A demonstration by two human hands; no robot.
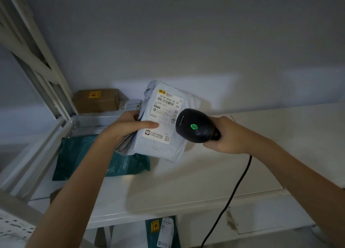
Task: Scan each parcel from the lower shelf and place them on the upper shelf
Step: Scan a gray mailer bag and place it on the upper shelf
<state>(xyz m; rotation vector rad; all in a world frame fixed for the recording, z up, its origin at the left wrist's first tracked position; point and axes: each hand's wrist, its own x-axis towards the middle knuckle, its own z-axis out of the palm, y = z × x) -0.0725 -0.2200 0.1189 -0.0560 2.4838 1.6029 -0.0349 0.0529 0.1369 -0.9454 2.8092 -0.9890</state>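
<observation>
In the head view, at the middle of the frame, the left hand [128,128] grips a pale grey parcel [164,124] by its left edge, the thumb lying across the front near the white shipping label [165,115]. The parcel is held tilted above the white upper shelf [186,182], its label facing the camera, with barcodes and the marking H306 readable on it.

Just right of the parcel, the right hand [229,135] is closed around the handle of a black barcode scanner [196,125]. The scanner's head sits beside the label's right edge, and a green light glows on its top. A black cable [235,188] runs from under the right hand down to the lower edge of the frame.

Below the held parcel, at centre left, a teal bag parcel [84,154] lies flat on the upper shelf. Behind it, toward the upper left, a brown cardboard box [97,100] with a yellow sticker stands against the wall, beside the grey metal shelf frame [46,83].

At the bottom centre, beneath the shelf board, another teal parcel [162,232] with a white label and a yellow sticker shows on the lower shelf.
</observation>
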